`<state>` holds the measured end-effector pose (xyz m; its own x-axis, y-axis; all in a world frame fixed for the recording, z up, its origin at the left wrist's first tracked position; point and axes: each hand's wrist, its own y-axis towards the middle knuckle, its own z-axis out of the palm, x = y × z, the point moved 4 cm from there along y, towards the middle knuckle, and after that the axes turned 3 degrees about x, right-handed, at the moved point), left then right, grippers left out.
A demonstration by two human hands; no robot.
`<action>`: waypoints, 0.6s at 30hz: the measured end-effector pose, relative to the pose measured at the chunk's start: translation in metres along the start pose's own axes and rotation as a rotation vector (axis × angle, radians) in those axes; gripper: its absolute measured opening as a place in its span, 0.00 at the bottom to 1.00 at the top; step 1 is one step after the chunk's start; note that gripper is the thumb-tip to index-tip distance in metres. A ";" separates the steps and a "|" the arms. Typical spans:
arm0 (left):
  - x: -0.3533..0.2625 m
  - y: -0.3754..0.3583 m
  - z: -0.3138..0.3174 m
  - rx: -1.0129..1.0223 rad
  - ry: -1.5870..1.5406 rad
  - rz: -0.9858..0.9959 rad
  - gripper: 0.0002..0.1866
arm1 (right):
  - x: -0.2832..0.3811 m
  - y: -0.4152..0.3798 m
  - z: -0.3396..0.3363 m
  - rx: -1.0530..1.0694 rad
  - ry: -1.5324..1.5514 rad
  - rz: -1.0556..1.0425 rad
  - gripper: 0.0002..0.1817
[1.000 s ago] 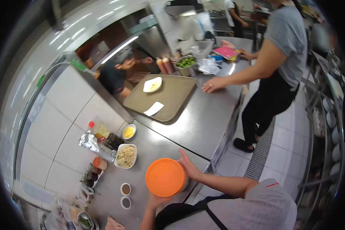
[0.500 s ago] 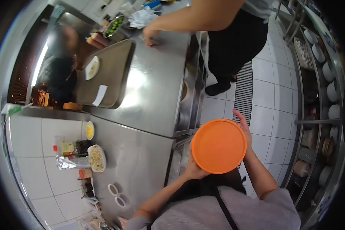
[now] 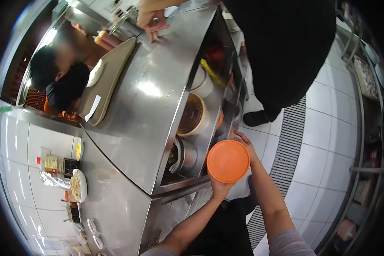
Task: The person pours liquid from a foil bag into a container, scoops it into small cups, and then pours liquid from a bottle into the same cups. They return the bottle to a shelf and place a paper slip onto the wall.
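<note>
A round orange lid (image 3: 228,161) faces up between my hands, in front of the counter's lower shelves. It looks like the top of a tub whose body is hidden beneath it. My left hand (image 3: 221,188) grips it from the near side, its fingers mostly out of sight under the rim. On the far right edge my right hand (image 3: 247,147) holds the side, fingers bent along it. Just past the lid, the under-counter shelf carries a tub of dark brown sauce (image 3: 191,114) and a metal pot (image 3: 187,154).
Beside me stands a co-worker in black trousers (image 3: 286,51), one hand (image 3: 152,23) touching the steel counter (image 3: 145,115). A tray (image 3: 115,79) lies by the pass window, where another person leans. Bowls (image 3: 80,185) line the left wall. A floor grate (image 3: 281,164) runs to the right.
My view has come closer to the counter and its lower shelves. The orange lid is held lower and farther from me, between the same two hands. The person at the window leans farther in.
</note>
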<state>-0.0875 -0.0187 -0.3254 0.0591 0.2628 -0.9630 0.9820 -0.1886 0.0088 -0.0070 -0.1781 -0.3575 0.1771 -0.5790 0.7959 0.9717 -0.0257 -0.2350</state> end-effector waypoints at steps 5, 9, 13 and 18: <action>0.016 0.021 -0.008 -0.277 -0.047 0.073 0.33 | -0.061 0.042 -0.011 -0.158 0.246 0.091 0.25; 0.076 0.020 0.006 -0.209 -0.070 -0.215 0.34 | -0.039 0.051 -0.001 -0.632 -0.290 0.129 0.27; 0.091 0.007 0.034 -0.549 -0.667 -0.785 0.32 | -0.084 0.049 0.027 -0.685 -0.641 0.067 0.31; 0.056 -0.055 -0.006 -0.246 -0.442 -1.146 0.30 | -0.187 0.054 0.010 -0.430 -0.390 0.175 0.35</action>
<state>-0.1370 0.0118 -0.3780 -0.8686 -0.1899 -0.4577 0.4393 0.1323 -0.8885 0.0139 -0.0633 -0.5131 0.4517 -0.2653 0.8518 0.7871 -0.3310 -0.5205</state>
